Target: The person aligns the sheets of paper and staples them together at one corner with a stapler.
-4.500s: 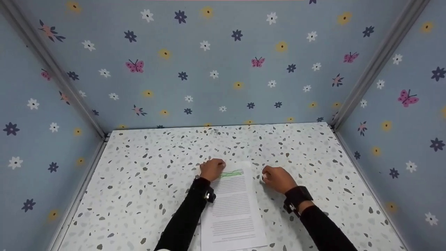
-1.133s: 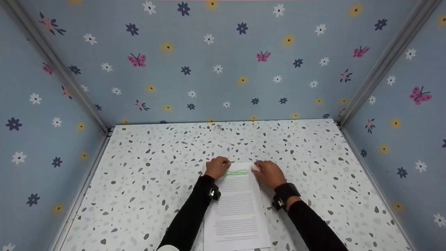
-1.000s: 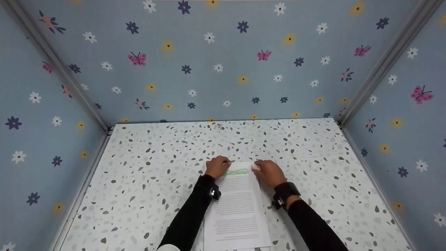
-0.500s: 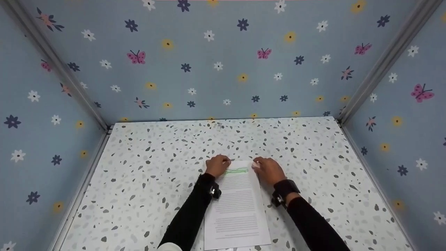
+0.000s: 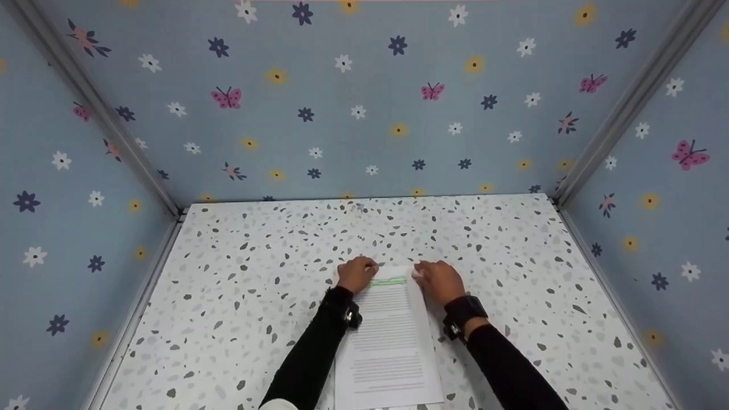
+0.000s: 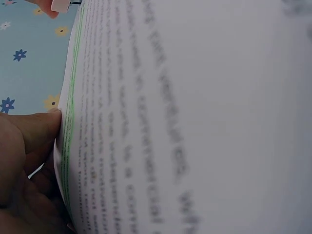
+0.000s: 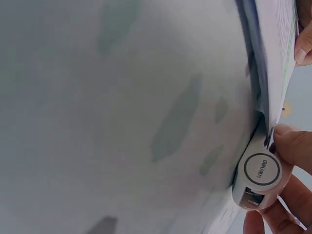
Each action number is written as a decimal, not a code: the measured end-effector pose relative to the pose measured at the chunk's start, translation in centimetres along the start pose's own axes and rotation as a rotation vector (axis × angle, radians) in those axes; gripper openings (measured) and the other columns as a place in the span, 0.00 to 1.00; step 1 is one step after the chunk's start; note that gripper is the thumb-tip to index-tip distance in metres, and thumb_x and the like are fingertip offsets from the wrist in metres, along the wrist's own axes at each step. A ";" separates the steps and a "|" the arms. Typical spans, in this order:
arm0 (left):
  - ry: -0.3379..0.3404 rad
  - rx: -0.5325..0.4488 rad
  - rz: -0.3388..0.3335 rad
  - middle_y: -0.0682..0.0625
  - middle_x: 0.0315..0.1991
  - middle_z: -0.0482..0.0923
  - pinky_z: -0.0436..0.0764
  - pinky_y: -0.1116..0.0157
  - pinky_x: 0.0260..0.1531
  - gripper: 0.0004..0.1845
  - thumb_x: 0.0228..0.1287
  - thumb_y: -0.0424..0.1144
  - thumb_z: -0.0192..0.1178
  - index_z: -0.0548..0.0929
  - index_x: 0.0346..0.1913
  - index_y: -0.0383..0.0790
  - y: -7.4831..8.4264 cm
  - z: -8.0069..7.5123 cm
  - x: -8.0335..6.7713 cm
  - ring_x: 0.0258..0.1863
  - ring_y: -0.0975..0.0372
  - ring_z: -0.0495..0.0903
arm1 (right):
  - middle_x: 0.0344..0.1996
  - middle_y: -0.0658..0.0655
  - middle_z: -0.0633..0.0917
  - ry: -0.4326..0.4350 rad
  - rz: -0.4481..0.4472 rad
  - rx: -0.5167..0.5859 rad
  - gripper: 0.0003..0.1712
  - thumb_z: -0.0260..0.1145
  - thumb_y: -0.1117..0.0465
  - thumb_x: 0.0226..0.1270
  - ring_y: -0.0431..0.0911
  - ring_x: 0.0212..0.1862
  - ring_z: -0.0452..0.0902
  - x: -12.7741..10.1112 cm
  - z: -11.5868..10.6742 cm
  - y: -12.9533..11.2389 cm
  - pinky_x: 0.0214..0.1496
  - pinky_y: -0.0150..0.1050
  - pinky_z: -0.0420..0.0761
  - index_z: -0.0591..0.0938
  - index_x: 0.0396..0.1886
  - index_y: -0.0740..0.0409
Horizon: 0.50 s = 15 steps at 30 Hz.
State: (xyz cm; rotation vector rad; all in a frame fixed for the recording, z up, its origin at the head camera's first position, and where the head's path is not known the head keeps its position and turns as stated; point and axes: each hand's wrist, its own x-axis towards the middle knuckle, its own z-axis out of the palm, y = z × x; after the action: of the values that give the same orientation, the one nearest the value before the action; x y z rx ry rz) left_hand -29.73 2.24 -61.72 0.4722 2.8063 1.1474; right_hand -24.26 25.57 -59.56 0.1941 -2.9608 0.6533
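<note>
A stack of printed paper (image 5: 387,347) lies on the table, with green highlighted lines near its top edge. My left hand (image 5: 356,274) pinches the stack at its top left corner; in the left wrist view the thumb (image 6: 41,126) lies on the top sheet beside the green marks. At the top right corner, my right hand (image 5: 441,282) grips a small, rounded white stapler (image 7: 262,169) marked "deli". The paper's edge runs into the stapler's mouth in the right wrist view, beside my right thumb (image 7: 292,144). The fingers curl round the stapler's far side.
A white table (image 5: 256,245) with grey speckles extends around the paper. Blue panels with flowers and butterflies (image 5: 370,125) stand behind it and on both sides, joined by grey metal posts (image 5: 615,108).
Since the oldest frame, my right hand has moved left from beside the paper to its top right corner with the stapler. Over the last second both hands have stayed nearly still.
</note>
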 end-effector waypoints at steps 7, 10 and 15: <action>-0.001 0.008 0.004 0.45 0.46 0.87 0.67 0.45 0.52 0.09 0.72 0.38 0.62 0.89 0.46 0.39 0.0 0.1 -0.1 0.47 0.49 0.84 | 0.45 0.56 0.89 -0.016 0.031 -0.008 0.18 0.70 0.54 0.69 0.55 0.44 0.83 0.1 0.1 -0.1 0.48 0.50 0.80 0.87 0.54 0.58; 0.001 0.013 0.005 0.45 0.46 0.87 0.66 0.46 0.52 0.10 0.72 0.39 0.61 0.89 0.47 0.39 0.0 0.1 0.0 0.47 0.50 0.84 | 0.45 0.56 0.89 -0.020 0.038 -0.006 0.17 0.71 0.55 0.69 0.55 0.44 0.83 0.2 0.0 -0.3 0.49 0.50 0.80 0.87 0.54 0.57; 0.001 -0.003 0.019 0.44 0.46 0.87 0.66 0.46 0.51 0.09 0.73 0.38 0.61 0.89 0.47 0.38 0.0 -0.1 -0.2 0.47 0.49 0.83 | 0.44 0.57 0.89 -0.013 0.027 -0.039 0.14 0.71 0.56 0.69 0.57 0.43 0.85 0.4 -0.2 -0.7 0.47 0.51 0.81 0.88 0.50 0.56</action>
State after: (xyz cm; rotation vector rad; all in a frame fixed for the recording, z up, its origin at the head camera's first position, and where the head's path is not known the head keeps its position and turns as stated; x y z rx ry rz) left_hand -29.60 2.12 -61.73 0.4986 2.8065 1.1563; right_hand -24.53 25.01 -59.03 0.1564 -2.9910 0.5991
